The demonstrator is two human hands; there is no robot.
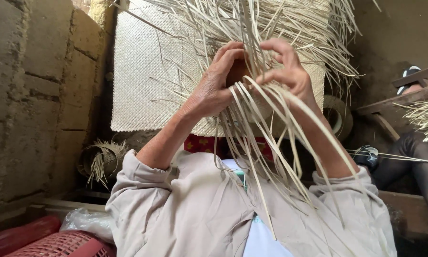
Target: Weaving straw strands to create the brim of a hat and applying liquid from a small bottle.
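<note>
Up front at centre, pale palm-leaf strips [252, 138] hang from a half-woven mat [147, 71] w/ loose ends. Left hand [218, 81] is curled, pinching strips; right hand [285, 71] is curled too, fingers gripping a bunch. Rolled strip coil [102, 159] lies lower left, red basket [64, 245] near the bottom edge.

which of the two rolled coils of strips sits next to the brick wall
The frayed coil at lower left, under the woven mat's corner; the other coil lies on the right, past the right hand.
</note>
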